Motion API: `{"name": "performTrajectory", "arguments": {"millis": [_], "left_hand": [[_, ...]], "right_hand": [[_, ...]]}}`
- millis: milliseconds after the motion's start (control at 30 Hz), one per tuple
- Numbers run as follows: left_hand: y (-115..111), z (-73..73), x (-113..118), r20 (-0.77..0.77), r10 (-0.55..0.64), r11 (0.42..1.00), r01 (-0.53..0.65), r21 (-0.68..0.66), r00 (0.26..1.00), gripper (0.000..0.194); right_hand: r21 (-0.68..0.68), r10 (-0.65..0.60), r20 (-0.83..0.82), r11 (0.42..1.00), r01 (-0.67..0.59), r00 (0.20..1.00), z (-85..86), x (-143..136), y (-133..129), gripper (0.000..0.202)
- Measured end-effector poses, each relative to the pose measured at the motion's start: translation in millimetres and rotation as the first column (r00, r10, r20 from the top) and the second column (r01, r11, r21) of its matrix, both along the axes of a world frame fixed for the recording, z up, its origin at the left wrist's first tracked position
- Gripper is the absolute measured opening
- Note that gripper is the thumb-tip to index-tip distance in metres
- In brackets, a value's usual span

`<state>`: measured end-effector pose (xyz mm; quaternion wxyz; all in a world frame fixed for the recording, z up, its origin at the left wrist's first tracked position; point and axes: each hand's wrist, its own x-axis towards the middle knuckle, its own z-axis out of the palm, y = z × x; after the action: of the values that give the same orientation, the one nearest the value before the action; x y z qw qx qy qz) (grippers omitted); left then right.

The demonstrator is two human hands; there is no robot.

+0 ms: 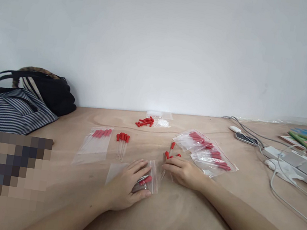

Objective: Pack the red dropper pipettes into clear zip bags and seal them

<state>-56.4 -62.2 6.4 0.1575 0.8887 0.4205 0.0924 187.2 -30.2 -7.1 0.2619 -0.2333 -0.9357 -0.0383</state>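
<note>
Head view: left hand (pixel 128 182) spread flat on a clear bag (pixel 147 181) with red-capped droppers inside, near table (pixel 184 219) edge. Right hand (pixel 184 171) just beside, fingers curled loosely on loose droppers (pixel 170 152). Filled bags (pixel 208 154) at right, another bag (pixel 96 143) and dropper row (pixel 122 143) at left. Red caps (pixel 146 121) far back.

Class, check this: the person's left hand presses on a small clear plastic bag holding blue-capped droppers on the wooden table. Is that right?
Not quite. In the head view, the left hand presses on the small clear plastic bag on the wooden table, but the dropper caps are red, not blue.
</note>
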Motion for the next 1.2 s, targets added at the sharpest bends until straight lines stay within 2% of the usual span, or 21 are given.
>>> {"name": "performTrajectory", "arguments": {"millis": [67,133,200,267,300,433,667,900,1067,1200], "left_hand": [[-1,-0.5,0,0.015,0.002,1.000,-0.002,0.002,1.000,0.061],[-1,-1.0,0,0.014,0.000,1.000,0.000,0.001,1.000,0.061],[0,-0.9,0,-0.004,-0.005,1.000,0.005,0.002,1.000,0.061],[0,-0.1,0,-0.029,-0.006,1.000,0.006,0.005,1.000,0.061],[0,0.5,0,-0.039,-0.007,1.000,0.007,0.004,0.999,0.061],[0,2.2,0,-0.043,-0.013,1.000,0.014,0.020,0.999,0.060],[0,0.2,-1,-0.040,-0.008,1.000,0.008,-0.002,0.999,0.062],[-1,1.5,-1,0.005,-0.011,1.000,0.011,-0.004,1.000,0.060],[-3,1.9,-2,0.027,0.014,0.999,-0.013,-0.029,1.000,0.061],[-2,0.0,-3,0.071,0.012,1.000,-0.011,-0.017,0.997,0.058]], "right_hand": [[0.007,-0.027,-0.184,1.000,0.029,0.983,3.2,3,-1,0.025],[-0.033,-0.108,-0.391,0.994,0.103,0.914,7.7,8,-2,0.019],[-0.154,-0.227,-0.549,0.974,0.169,0.804,11.9,15,-3,0.014],[-0.310,-0.337,-0.609,0.935,0.175,0.718,14.0,21,-5,0.015],[-0.374,-0.372,-0.609,0.914,0.160,0.701,14.1,24,-5,0.017],[-0.476,-0.412,-0.515,0.867,0.148,0.752,8.5,25,-8,0.019],[-0.451,-0.353,-0.318,0.873,0.187,0.880,-3.9,13,-11,0.022],[-0.482,-0.281,-0.204,0.862,0.154,0.938,3.4,23,-8,0.029],[-0.416,-0.099,0.041,0.903,0.107,0.994,13.5,32,-11,0.024],[-0.326,-0.088,0.154,0.936,0.135,0.984,12.0,31,-12,0.028]]}}
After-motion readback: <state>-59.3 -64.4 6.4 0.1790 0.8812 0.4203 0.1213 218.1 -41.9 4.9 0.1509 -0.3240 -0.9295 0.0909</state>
